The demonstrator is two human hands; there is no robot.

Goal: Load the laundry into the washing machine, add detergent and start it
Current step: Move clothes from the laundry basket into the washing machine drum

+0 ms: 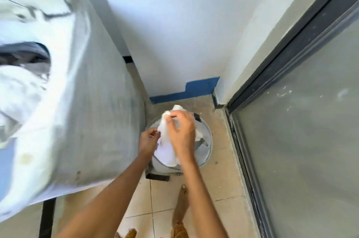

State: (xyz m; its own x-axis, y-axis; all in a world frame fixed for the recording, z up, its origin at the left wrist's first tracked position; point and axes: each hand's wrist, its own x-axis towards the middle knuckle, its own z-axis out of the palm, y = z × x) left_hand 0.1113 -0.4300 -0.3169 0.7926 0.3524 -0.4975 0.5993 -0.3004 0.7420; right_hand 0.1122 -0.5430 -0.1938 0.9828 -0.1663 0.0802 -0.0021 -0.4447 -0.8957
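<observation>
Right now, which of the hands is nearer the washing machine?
Left. The left hand grips the white cloth on the side beside the washing machine; the right hand holds it farther away, over the bucket.

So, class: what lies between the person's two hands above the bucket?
In the head view, a white cloth lies between the left hand and the right hand; both grip it over the bucket on the tiled floor.

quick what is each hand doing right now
Left hand: closed on the white cloth over the bucket.
Right hand: pinching the same cloth near its top.
</observation>
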